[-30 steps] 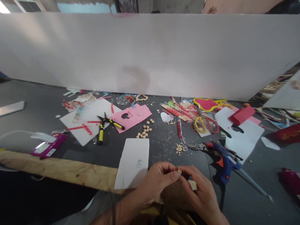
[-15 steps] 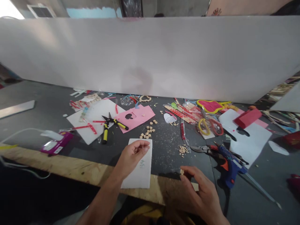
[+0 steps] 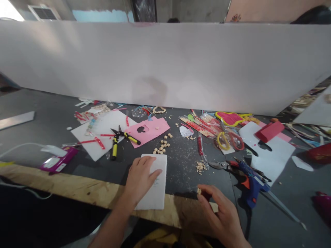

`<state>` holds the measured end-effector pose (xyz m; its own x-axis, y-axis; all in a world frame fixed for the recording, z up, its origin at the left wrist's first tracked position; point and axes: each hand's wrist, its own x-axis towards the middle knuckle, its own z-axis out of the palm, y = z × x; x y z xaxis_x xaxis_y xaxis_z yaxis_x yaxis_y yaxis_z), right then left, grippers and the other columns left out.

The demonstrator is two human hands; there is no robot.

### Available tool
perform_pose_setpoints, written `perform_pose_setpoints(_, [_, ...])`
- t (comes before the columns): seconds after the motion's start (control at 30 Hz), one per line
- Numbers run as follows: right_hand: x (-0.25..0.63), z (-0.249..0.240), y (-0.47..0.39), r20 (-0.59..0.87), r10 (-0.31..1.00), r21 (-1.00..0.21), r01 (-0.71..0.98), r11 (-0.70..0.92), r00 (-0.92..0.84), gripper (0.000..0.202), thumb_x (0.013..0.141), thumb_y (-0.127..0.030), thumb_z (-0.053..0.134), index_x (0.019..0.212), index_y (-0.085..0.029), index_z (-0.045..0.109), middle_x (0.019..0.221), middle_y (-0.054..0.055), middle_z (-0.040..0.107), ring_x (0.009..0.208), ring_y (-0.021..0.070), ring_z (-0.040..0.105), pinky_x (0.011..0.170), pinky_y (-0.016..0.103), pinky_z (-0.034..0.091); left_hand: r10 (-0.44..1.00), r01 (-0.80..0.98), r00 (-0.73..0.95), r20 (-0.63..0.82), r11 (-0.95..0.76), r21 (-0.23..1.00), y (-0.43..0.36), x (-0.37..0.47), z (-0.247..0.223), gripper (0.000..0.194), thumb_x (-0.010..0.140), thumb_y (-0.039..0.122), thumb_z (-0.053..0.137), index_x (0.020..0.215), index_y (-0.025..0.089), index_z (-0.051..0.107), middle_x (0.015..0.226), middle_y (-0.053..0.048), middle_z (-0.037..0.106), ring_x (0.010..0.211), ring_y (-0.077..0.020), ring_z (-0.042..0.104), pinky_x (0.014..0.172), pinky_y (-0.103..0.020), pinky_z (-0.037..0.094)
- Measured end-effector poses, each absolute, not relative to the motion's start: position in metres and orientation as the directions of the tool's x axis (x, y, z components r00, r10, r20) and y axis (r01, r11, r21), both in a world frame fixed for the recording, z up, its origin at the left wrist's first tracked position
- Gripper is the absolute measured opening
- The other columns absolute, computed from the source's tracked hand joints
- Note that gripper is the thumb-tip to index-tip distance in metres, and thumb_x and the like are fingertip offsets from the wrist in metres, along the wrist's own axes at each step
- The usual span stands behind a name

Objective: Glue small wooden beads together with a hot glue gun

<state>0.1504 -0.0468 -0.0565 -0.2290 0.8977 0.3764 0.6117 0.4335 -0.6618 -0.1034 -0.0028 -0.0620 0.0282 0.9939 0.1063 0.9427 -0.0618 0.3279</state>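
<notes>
Small beige cluster (image 3: 199, 191), pinched in the grip of the right hand (image 3: 221, 210), near the front edge of the desk (image 3: 179, 162). Left hand (image 3: 138, 177): grip spread, over a white sheet (image 3: 152, 201). Beyond it: loose similar clusters (image 3: 161, 150). Rightward: pile of beige bits (image 3: 200, 167), blue glue gun (image 3: 253, 189).

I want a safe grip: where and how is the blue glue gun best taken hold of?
Probably by its handle, the right hand coming from the near side once free of the small beige piece. The blue glue gun lies on its side, handle toward the person, nozzle facing away.
</notes>
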Motion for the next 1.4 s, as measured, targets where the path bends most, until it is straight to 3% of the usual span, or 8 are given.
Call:
perform_pose_setpoints(0.17, [0.151,-0.057,-0.048,0.367,0.900,-0.666,0.609,0.430,-0.234,0.016,0.085,-0.021,0.051,0.100,-0.022,0.057,0.082,0.002,0.067,0.072,0.0138,0.065,0.066,0.021,0.052,0.998,0.980,0.000,0.058,-0.012,0.201,-0.011,-0.084,-0.060,0.051,0.076,0.044,0.057,0.121,0.021,0.050,0.125,-0.010,0.053,0.112,-0.0317,0.043,0.087,-0.045,0.036])
perform_pose_setpoints(0.47, [0.153,-0.060,-0.052,0.344,0.914,-0.676,0.619,0.400,-0.216,0.017,0.085,-0.023,0.052,0.100,-0.022,0.058,0.084,0.003,0.067,0.074,0.0143,0.065,0.067,0.021,0.052,0.967,0.948,0.256,-0.018,-0.247,0.203,-0.013,-0.089,-0.055,0.053,0.073,0.016,0.045,0.126,0.021,0.047,0.132,-0.007,0.050,0.121,-0.0263,0.039,0.094,-0.043,0.031])
perform_pose_setpoints(0.67, [0.153,-0.061,-0.052,0.347,0.913,-0.680,0.613,0.404,-0.217,0.017,0.085,-0.022,0.052,0.100,-0.023,0.057,0.084,0.002,0.067,0.073,0.0132,0.065,0.067,0.020,0.052,0.942,0.918,0.334,0.000,-0.326,0.224,-0.014,-0.096,-0.060,0.067,0.064,-0.003,0.037,0.122,0.028,0.049,0.132,-0.002,0.051,0.124,-0.0231,0.039,0.100,-0.053,0.017])
perform_pose_setpoints(0.8, [0.153,-0.061,-0.050,0.353,0.910,-0.676,0.612,0.410,-0.219,0.017,0.084,-0.022,0.053,0.100,-0.022,0.058,0.083,0.001,0.067,0.073,0.0133,0.065,0.067,0.020,0.052,0.932,0.869,0.361,0.045,-0.353,0.346,-0.015,-0.089,-0.061,0.056,0.069,-0.001,0.039,0.115,0.026,0.056,0.128,-0.003,0.055,0.123,-0.0237,0.040,0.102,-0.051,0.019])
perform_pose_setpoints(0.93, [0.154,-0.061,-0.049,0.339,0.914,-0.687,0.606,0.402,-0.223,0.016,0.085,-0.023,0.052,0.099,-0.022,0.058,0.083,0.002,0.067,0.073,0.0142,0.065,0.066,0.021,0.052,0.903,0.687,0.397,0.164,-0.411,0.599,-0.022,-0.064,-0.057,0.039,0.077,0.005,0.039,0.104,0.018,0.063,0.114,-0.008,0.062,0.112,-0.0209,0.049,0.099,-0.038,0.032])
perform_pose_setpoints(1.13, [0.154,-0.062,-0.048,0.326,0.922,-0.705,0.596,0.384,-0.209,0.018,0.086,-0.021,0.051,0.103,-0.023,0.057,0.087,0.002,0.066,0.078,0.0142,0.064,0.070,0.022,0.051,0.940,0.312,0.339,-0.027,-0.086,0.946,-0.031,-0.032,-0.050,0.022,0.082,0.022,0.050,0.100,0.016,0.063,0.098,-0.008,0.065,0.088,-0.0183,0.059,0.077,-0.026,0.046])
perform_pose_setpoints(1.27, [0.152,-0.063,-0.048,0.331,0.923,-0.726,0.572,0.383,-0.198,0.017,0.086,-0.020,0.051,0.101,-0.024,0.058,0.090,0.003,0.065,0.083,0.0150,0.063,0.073,0.023,0.050,0.893,0.072,0.415,-0.177,0.162,0.984,-0.028,-0.025,-0.050,0.023,0.081,0.027,0.055,0.096,0.011,0.063,0.092,-0.009,0.065,0.083,-0.0185,0.059,0.073,-0.026,0.046])
perform_pose_setpoints(1.4, [0.153,-0.062,-0.047,0.338,0.919,-0.735,0.553,0.393,-0.204,0.017,0.086,-0.020,0.052,0.101,-0.025,0.059,0.090,0.002,0.064,0.084,0.0143,0.062,0.074,0.023,0.050,0.863,-0.043,0.466,-0.196,0.243,0.969,-0.025,-0.020,-0.050,0.024,0.079,0.029,0.058,0.091,0.010,0.064,0.084,-0.007,0.065,0.077,-0.0157,0.056,0.070,-0.024,0.043])
